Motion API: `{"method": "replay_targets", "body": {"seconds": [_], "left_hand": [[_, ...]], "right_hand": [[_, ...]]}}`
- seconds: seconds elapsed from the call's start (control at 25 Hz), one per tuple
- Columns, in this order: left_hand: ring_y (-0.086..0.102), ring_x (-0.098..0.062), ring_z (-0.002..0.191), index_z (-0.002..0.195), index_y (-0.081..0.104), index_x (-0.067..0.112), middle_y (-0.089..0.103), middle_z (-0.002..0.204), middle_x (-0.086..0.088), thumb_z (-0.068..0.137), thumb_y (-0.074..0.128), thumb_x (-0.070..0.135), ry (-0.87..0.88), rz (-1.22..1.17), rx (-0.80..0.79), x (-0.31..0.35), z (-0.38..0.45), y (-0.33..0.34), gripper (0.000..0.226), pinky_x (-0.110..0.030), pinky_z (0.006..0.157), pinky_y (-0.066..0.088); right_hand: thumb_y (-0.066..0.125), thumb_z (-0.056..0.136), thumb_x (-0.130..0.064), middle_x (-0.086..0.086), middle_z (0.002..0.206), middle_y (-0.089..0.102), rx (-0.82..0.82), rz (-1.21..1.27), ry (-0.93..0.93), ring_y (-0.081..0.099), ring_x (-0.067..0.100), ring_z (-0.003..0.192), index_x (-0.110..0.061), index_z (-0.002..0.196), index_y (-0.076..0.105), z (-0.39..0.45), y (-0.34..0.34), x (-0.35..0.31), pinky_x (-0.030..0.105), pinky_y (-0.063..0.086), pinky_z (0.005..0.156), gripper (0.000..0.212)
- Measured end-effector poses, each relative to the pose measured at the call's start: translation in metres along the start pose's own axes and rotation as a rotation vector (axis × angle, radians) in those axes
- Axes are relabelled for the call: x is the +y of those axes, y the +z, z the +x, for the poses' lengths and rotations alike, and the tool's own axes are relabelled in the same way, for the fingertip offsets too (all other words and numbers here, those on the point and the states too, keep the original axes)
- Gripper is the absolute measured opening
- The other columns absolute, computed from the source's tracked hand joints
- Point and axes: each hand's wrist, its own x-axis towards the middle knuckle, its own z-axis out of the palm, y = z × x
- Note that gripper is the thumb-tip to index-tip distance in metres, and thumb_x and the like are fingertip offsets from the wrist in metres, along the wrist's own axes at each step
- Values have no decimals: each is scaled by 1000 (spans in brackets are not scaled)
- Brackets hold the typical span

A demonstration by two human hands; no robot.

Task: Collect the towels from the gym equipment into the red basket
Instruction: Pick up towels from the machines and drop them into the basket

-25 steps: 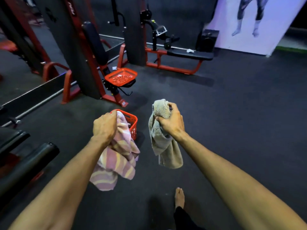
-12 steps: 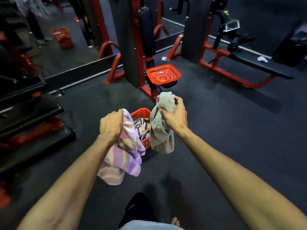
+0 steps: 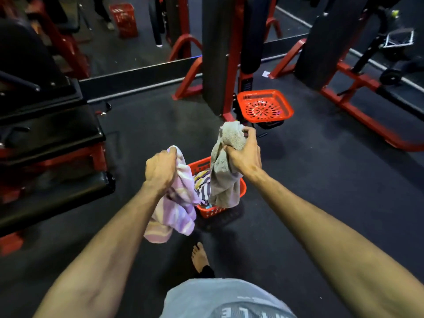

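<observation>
My left hand [image 3: 161,169] grips a pink-and-purple striped towel [image 3: 176,207] that hangs down to the left of the red basket [image 3: 211,212]. My right hand [image 3: 244,153] grips a grey-beige towel [image 3: 223,177] that dangles over the basket's far right part. The basket stands on the dark floor straight ahead, with striped towels [image 3: 203,188] inside; both hanging towels hide much of it.
A red machine with a shallow red tray [image 3: 265,106] on its seat stands just beyond the basket. Black padded benches [image 3: 52,138] on red frames fill the left. Another red-framed machine [image 3: 348,88] is at the right. A second red basket [image 3: 124,19] shows far back. My bare foot [image 3: 199,258] is below the basket.
I have walked closer to the basket and the view has swung left. Both hands have carried their towels to the basket; the grey one now hangs over it.
</observation>
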Motion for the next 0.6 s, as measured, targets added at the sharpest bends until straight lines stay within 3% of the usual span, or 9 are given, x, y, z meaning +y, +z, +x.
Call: {"method": "replay_targets", "body": {"seconds": [0.32,0.48,0.6], "left_hand": [[71,-35,92,122,56,16,70,104,-11,103,48,17,-44,-2,-114,-23,81,41,21,-40,65,46],[71,-35,90,122,56,17,69,102,-11,102,50,17,-76,7,-169,-14,103,55,21,-40,63,46],[70,-36,90,121,56,16,69,103,-11,103,48,17,-130,0,-172,-3,122,56,20,-39,63,42]], "right_hand": [[75,84,-25,-5,101,63,-83,-102,125,64,27,91,-34,114,35,89,63,21,33,45,78,51],[75,86,-21,-6,102,62,-122,-101,133,58,20,89,-27,119,37,129,79,37,31,44,79,51],[73,87,-17,0,106,62,-224,-128,224,64,26,94,-21,122,39,159,90,56,31,44,77,49]]}}
